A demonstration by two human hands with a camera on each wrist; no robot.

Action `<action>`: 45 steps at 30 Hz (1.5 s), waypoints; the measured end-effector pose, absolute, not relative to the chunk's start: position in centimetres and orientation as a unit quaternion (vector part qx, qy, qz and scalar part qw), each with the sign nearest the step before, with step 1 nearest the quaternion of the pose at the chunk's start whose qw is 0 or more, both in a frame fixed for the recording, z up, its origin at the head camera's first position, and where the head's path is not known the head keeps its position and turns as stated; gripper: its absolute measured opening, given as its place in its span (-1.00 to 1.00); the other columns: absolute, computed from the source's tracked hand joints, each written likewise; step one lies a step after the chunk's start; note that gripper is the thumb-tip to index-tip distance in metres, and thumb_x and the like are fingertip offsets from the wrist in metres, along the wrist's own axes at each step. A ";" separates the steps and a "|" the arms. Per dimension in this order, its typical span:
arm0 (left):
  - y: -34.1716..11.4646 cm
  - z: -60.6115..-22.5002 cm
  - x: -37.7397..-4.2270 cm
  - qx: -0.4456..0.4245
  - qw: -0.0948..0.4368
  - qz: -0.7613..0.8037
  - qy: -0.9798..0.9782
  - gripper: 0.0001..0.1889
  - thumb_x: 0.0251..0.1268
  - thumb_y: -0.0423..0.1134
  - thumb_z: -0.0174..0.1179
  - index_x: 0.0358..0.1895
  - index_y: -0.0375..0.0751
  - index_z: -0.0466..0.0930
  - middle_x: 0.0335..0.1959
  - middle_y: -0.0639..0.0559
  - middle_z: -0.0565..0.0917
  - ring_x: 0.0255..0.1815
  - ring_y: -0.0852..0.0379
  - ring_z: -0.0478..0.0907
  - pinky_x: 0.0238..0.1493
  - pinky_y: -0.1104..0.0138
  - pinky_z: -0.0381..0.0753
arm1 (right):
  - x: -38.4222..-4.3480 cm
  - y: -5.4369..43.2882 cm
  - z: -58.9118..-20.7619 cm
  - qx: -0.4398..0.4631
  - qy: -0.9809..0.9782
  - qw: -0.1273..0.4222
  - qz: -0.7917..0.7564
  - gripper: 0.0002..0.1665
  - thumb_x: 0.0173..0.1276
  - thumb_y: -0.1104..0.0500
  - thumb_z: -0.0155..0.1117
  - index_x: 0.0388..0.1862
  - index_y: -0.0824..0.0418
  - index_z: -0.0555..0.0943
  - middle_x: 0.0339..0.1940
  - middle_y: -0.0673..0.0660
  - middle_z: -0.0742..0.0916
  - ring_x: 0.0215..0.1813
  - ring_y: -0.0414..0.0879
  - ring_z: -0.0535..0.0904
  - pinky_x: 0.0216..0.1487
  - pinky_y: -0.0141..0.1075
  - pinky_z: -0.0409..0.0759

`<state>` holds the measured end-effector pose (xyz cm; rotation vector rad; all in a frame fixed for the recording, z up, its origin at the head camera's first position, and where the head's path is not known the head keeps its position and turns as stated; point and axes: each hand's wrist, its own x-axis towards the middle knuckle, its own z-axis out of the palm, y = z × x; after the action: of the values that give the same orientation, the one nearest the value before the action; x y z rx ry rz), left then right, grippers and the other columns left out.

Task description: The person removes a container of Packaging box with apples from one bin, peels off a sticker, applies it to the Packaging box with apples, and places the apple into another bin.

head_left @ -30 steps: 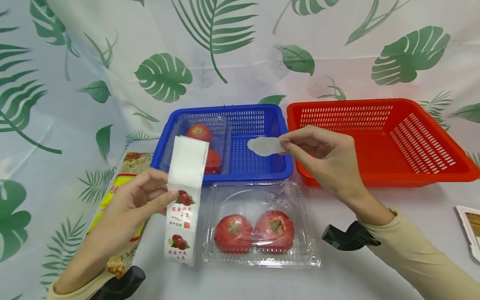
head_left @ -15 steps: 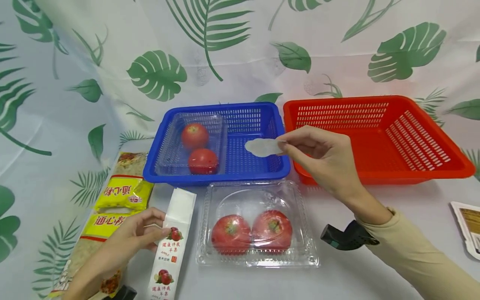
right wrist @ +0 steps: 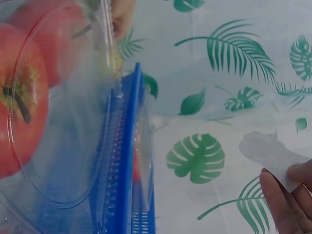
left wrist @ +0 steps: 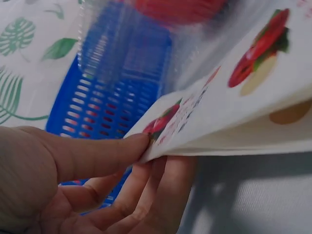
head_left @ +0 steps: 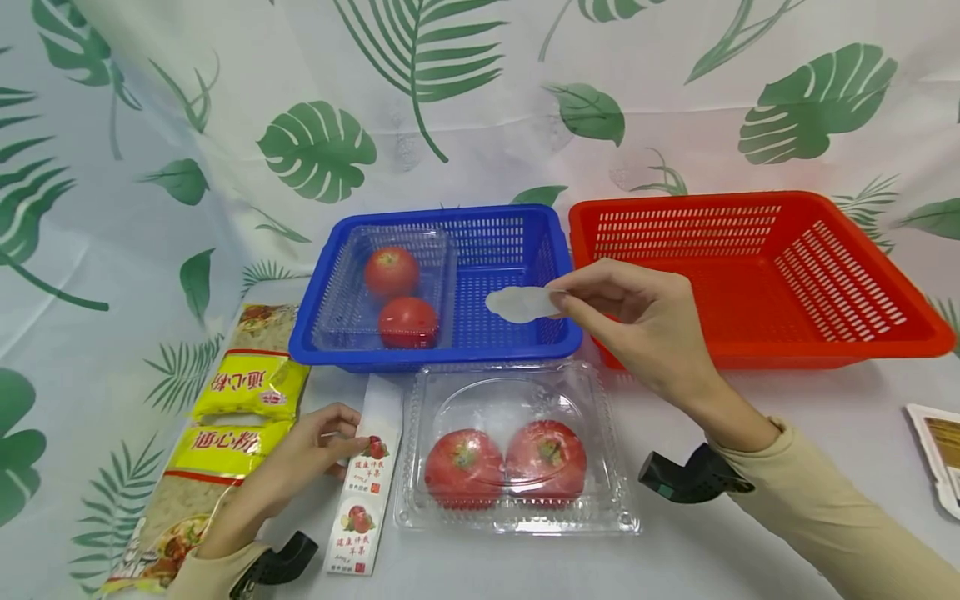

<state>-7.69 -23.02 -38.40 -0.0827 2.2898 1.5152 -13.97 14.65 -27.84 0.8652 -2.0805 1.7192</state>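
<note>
A clear plastic clamshell box (head_left: 510, 396) holding two round red apples (head_left: 546, 458) sits on the pale bench (head_left: 690, 550) in front of the person. Just left of the clamshell, the left hand (head_left: 318, 450) pinches a long white paper strip of apple-printed labels (head_left: 367, 492), thumb on top and fingers underneath (close up, the strip shows more than one layer). Beyond the clamshell's far right corner, the right hand (head_left: 637, 321) is raised, its thumb and fingers pinching one end of a small whitish scalloped sticker (head_left: 519, 305), the rest of which sticks out freely. Behind the clamshell stands a blue slotted plastic basket (head_left: 487, 242); a second clear plastic box (head_left: 337, 292) in it holds two more red apples (head_left: 408, 323). Behind and to the clamshell's right is a red slotted plastic basket (head_left: 757, 292). Well left of the clamshell, past the strip, lie two yellow-labelled plastic food bags (head_left: 251, 383).
</note>
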 end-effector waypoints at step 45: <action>-20.1 -30.6 -7.1 0.025 -0.007 0.338 0.941 -0.78 0.50 -0.22 0.31 0.04 -0.25 0.63 -0.02 -0.09 0.72 -0.02 -0.04 0.66 -0.05 0.14 0.74 | -13.8 14.1 -27.4 0.305 -0.742 0.160 0.575 -0.69 0.26 0.62 0.37 -0.06 0.41 0.76 -0.14 0.11 0.83 -0.03 -0.10 0.79 0.06 -0.36 0.71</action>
<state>-7.13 -20.10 -30.64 0.0783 2.9690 1.0652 -13.75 14.11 -27.37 0.8704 -2.1217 1.6431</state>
